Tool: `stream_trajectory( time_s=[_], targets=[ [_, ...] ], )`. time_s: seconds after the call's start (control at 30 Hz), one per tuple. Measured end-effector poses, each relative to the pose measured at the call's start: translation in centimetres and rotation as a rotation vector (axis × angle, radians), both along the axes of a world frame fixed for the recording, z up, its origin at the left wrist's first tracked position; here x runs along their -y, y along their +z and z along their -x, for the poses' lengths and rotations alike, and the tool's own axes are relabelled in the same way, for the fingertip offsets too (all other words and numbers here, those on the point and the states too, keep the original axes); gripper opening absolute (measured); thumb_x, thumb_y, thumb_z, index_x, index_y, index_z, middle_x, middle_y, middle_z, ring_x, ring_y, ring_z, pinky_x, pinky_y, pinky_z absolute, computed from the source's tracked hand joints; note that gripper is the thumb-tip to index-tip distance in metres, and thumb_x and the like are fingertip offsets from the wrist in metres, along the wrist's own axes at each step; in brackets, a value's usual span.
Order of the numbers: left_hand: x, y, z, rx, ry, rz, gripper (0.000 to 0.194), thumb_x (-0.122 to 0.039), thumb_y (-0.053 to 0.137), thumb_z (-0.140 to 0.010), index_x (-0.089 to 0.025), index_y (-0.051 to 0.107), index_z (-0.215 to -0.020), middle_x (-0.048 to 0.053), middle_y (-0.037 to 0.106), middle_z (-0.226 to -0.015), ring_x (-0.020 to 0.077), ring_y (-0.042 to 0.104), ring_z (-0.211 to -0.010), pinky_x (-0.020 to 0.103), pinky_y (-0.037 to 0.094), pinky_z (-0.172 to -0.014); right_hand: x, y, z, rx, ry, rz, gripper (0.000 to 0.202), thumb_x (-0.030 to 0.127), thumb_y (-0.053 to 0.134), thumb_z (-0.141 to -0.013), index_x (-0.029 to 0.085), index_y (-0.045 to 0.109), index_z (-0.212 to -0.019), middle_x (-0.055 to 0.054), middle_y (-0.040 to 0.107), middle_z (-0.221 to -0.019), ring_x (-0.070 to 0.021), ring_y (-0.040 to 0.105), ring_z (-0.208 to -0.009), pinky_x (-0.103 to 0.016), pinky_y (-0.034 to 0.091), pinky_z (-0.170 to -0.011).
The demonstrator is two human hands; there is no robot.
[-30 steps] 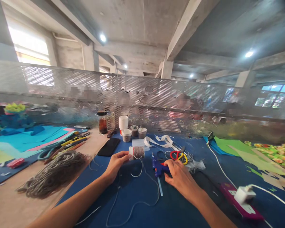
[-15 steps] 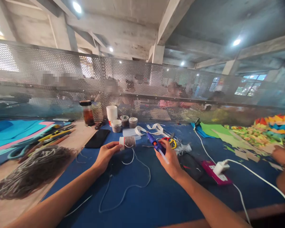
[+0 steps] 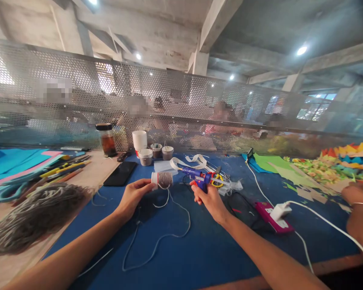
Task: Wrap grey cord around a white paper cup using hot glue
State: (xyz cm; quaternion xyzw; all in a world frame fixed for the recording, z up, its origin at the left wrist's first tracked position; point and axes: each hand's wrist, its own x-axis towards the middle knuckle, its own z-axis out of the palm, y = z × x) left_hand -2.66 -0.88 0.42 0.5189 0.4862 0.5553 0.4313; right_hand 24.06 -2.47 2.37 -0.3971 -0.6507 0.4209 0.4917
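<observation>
My left hand (image 3: 137,196) pinches the white rim of a small paper cup (image 3: 162,180) lying on its side in the air, its wall wrapped in grey cord. A loose cord (image 3: 160,237) trails from the cup and curves over the blue table (image 3: 181,266). My right hand (image 3: 210,197) is closed round the handle of a blue glue gun (image 3: 196,175). The gun's nozzle points left, toward the cup, a short gap away from it. A clear glue stick shows at the gun's back end.
Behind stand three small cups (image 3: 156,150), a white cup (image 3: 139,141) and a jar (image 3: 108,143). Left are a phone (image 3: 120,174) and a grey yarn bundle (image 3: 33,217). Right are scissors (image 3: 219,180), a pink power strip (image 3: 274,217), cables, paper scraps and another person's arm (image 3: 361,217).
My right hand has turned the glue gun from a slanted hold to nearly level, its nozzle now nearer the cup. My left hand still holds the cup. The whole view has shifted slightly.
</observation>
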Motion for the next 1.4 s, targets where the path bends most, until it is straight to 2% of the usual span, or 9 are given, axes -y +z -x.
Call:
stream_trajectory(
  time_s=[0.13, 0.23, 0.43, 0.7, 0.9, 1.07, 1.4],
  targets=[
    [0.2, 0.2, -0.3, -0.022, 0.026, -0.003, 0.034, -0.045, 0.075, -0.064, -0.019, 0.074, -0.084, 0.004, 0.073, -0.084, 0.0201, 0.063, -0.077, 0.027, 0.044, -0.071, 0.2, 0.1, 0.5, -0.033, 0.079, 0.051, 0.037, 0.046, 0.055, -0.084, 0.016, 0.058, -0.104, 0.009, 0.044, -0.049, -0.0075, 0.042, -0.041, -0.024, 0.048, -0.052],
    [0.3, 0.3, -0.6, -0.028, 0.011, 0.019, 0.034, -0.045, 0.076, -0.063, -0.019, 0.074, -0.085, 0.004, 0.073, -0.084, 0.0204, 0.063, -0.075, 0.027, 0.044, -0.069, 0.0, 0.3, 0.9, 0.030, 0.078, 0.077, 0.037, 0.049, 0.057, -0.082, 0.016, 0.060, -0.098, 0.010, 0.039, -0.045, -0.0068, 0.038, -0.037, -0.023, 0.047, -0.048],
    [0.3, 0.1, -0.8, -0.058, -0.037, 0.039, 0.033, -0.043, 0.075, -0.065, -0.018, 0.074, -0.086, 0.005, 0.073, -0.083, 0.0209, 0.064, -0.074, 0.027, 0.044, -0.066, -0.1, 0.5, 2.6, 0.263, 0.066, -0.031, 0.035, 0.053, 0.052, -0.084, 0.019, 0.062, -0.084, 0.004, 0.054, -0.055, -0.0100, 0.051, -0.047, -0.021, 0.043, -0.046],
    [-0.1, -0.2, -0.7, -0.067, -0.023, 0.037, 0.031, -0.042, 0.074, -0.066, -0.019, 0.074, -0.087, 0.005, 0.073, -0.084, 0.0214, 0.064, -0.077, 0.028, 0.045, -0.071, -0.6, -1.6, 3.8, 0.443, -0.052, -0.220, 0.030, 0.050, 0.051, -0.087, 0.022, 0.063, -0.090, 0.000, 0.064, -0.070, -0.0154, 0.061, -0.062, -0.026, 0.046, -0.058],
    [-0.4, -0.4, -0.5, -0.109, -0.066, 0.024, 0.030, -0.042, 0.072, -0.070, -0.018, 0.073, -0.089, 0.005, 0.072, -0.087, 0.0206, 0.063, -0.077, 0.027, 0.045, -0.069, -0.4, -1.3, 3.3, 0.552, -0.080, -0.237, 0.029, 0.050, 0.050, -0.089, 0.022, 0.059, -0.092, 0.000, 0.065, -0.072, -0.0151, 0.060, -0.063, -0.025, 0.045, -0.059],
    [-0.1, 0.1, -0.5, -0.137, -0.086, 0.034, 0.032, -0.042, 0.069, -0.072, -0.016, 0.071, -0.090, 0.005, 0.071, -0.086, 0.0200, 0.062, -0.077, 0.028, 0.046, -0.069, -0.6, -1.6, 3.2, 0.663, -0.117, -0.242, 0.034, 0.051, 0.048, -0.089, 0.020, 0.061, -0.086, 0.000, 0.064, -0.065, -0.0140, 0.060, -0.057, -0.024, 0.042, -0.054],
    [0.1, 0.2, -0.8, -0.118, -0.108, 0.022, 0.024, -0.037, 0.069, -0.074, -0.016, 0.070, -0.087, 0.005, 0.072, -0.087, 0.0189, 0.063, -0.079, 0.029, 0.047, -0.074, -0.8, -1.8, 3.0, 0.729, -0.136, -0.249, 0.038, 0.055, 0.047, -0.089, 0.021, 0.063, -0.084, 0.000, 0.064, -0.061, -0.0140, 0.060, -0.053, -0.023, 0.039, -0.051]
  ],
)
